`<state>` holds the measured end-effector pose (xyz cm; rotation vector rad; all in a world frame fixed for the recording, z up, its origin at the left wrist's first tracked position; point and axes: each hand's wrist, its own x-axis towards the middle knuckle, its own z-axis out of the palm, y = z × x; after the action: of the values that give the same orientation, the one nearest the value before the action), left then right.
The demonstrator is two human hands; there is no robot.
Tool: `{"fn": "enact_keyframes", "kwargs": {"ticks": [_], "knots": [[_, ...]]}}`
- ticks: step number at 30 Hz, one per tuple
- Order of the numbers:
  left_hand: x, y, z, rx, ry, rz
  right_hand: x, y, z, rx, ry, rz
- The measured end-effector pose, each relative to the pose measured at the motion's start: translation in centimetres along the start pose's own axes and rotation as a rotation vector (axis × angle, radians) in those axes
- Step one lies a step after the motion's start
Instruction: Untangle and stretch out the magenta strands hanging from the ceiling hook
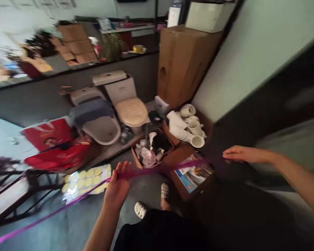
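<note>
A long purple ribbon (pixel 151 170) stretches across the view from the lower left edge to the right side, blurred in part. My left hand (pixel 119 186) is palm up under it, fingers mostly extended, with the ribbon running across the palm and beneath the thumb. At the right, my right hand (pixel 235 154) is closed, its fingertips pinched near the ribbon's blurred right end. Below the ribbon, between the hands, lies a printed magazine or flat package (pixel 195 174) on a brown box.
Ahead are an open box of small items (pixel 151 148), white mugs (pixel 195 127), a toilet (pixel 132 111), a basin (pixel 104 130), red bags (pixel 57 153) and a tall carton (pixel 180 66). A sheet of yellow discs (pixel 86 181) lies left. A dark frame (pixel 31 188) stands at far left.
</note>
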<state>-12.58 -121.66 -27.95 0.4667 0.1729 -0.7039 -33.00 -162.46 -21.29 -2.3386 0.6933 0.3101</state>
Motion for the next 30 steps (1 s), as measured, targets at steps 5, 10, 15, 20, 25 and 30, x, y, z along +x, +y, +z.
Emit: {"fn": "enact_keyframes", "kwargs": {"ticks": [5, 10, 15, 20, 25, 30], "knots": [[6.6, -11.3, -4.3, 0.008, 0.065, -0.228, 3.5, 9.9, -1.0, -0.283, -0.065, 0.164], [11.7, -21.1, -5.7, 0.061, 0.128, -0.313, 6.8, 20.0, -1.5, -0.459, 0.079, 0.269], [15.6, -28.6, -6.0, 0.114, 0.205, -0.368, 10.1, 27.9, -4.1, -0.543, 0.136, 0.299], [19.0, -33.0, -7.2, 0.151, 0.308, -0.368, 15.7, 32.2, -0.8, -0.507, 0.245, 0.326], [23.3, -35.4, -7.6, 0.206, 0.447, -0.340, 16.6, 26.9, 14.3, -0.275, 0.067, 0.231], [25.8, -37.0, -5.6, 0.219, 0.463, -0.342, 16.5, 17.3, 27.1, -0.144, -0.082, -0.063]]}}
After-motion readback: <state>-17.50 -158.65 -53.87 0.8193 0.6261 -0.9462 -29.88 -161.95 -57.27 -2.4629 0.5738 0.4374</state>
